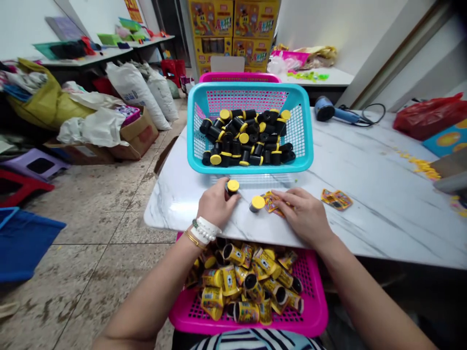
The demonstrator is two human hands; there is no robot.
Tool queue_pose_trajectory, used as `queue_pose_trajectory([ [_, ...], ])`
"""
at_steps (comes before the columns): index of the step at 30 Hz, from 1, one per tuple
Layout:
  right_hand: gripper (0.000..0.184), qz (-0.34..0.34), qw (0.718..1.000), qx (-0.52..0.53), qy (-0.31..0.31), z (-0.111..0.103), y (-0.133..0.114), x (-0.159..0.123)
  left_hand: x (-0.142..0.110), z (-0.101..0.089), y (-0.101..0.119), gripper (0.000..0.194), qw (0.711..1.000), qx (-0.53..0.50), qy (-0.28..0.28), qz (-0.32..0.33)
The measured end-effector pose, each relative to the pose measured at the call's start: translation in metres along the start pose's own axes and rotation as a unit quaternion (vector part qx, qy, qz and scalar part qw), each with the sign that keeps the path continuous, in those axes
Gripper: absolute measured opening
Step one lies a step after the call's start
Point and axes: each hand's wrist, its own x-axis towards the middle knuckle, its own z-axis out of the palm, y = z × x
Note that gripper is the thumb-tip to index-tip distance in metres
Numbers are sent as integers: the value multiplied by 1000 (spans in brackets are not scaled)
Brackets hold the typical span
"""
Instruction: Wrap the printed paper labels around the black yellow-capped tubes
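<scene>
My left hand is closed around a small black canister with a yellow lid, upright at the table's near side. Just right of it, a second yellow-lidded canister stands by itself on the marbled tabletop. Fingers of my right hand grip flat, colourful printed sleeves lying on the table; the fingertips partly cover them. More printed sleeves lie to the right of that hand. Beyond both hands, a turquoise basket holds many black canisters with yellow lids. Below the table edge, a pink basket holds canisters wrapped in printed sleeves.
A blue heat gun with its cord lies at the table's back right, near a red plastic bag. Yellow boxes are stacked behind the baskets. White sacks and a cardboard box stand on the floor at left.
</scene>
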Motion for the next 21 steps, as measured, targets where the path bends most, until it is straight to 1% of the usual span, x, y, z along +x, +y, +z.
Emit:
queue_pose_trajectory([
  [2, 17, -17, 999, -2, -45, 3, 7, 8, -9, -6, 4, 45, 999, -37, 32, -1],
  [3, 15, -26, 998, -5, -55, 4, 9, 11, -16, -10, 8, 43, 996, -63, 55, -1],
  [4, 14, -33, 998, -7, -53, 4, 9, 12, -25, -15, 12, 38, 993, -94, 76, -3],
  [5, 14, -39, 999, -7, -37, 2, 9, 11, -35, -20, 17, 31, 988, -129, 90, -11],
  [6, 14, -45, 999, -3, -8, 0, 7, 8, -46, -25, 23, 24, 981, -169, 92, -26],
  [7, 13, -50, 998, 6, 28, -4, 3, 2, -58, -29, 29, 17, 974, -209, 77, -43],
  [8, 12, -56, 996, 18, 65, -9, -2, -5, -68, -31, 34, 14, 966, -247, 50, -58],
  [9, 11, -60, 993, 32, 97, -14, -8, -14, -78, -32, 39, 13, 957, -282, 18, -71],
  [10, 13, -64, 990, 44, 116, -19, -15, -23, -86, -32, 44, 14, 946, -314, -15, -84],
  [11, 19, -70, 989, 57, 119, -22, -23, -33, -93, -31, 47, 15, 933, -345, -46, -96],
  [13, 35, -101, 988, 77, 87, -26, -40, -51, -101, -28, 49, 17, 904, -402, -88, -119],
  [15, 46, -135, 984, 103, 59, -24, -55, -63, -104, -26, 47, 14, 883, -439, -101, -135],
  [16, 48, -135, 982, 121, 54, -21, -61, -67, -106, -26, 45, 12, 880, -443, -99, -142],
  [17, 49, -112, 982, 144, 50, -17, -67, -69, -107, -27, 43, 12, 882, -438, -93, -148],
  [18, 48, -68, 981, 175, 37, -14, -72, -70, -108, -28, 41, 13, 886, -429, -86, -154],
  [19, 45, -11, 977, 214, 12, -10, -76, -70, -109, -30, 39, 14, 892, -416, -80, -157],
  [20, 37, 50, 965, 255, -26, -7, -80, -69, -111, -32, 38, 14, 898, -404, -75, -157],
  [21, 27, 104, 948, 293, -70, -4, -83, -68, -112, -34, 38, 15, 904, -392, -70, -152],
])
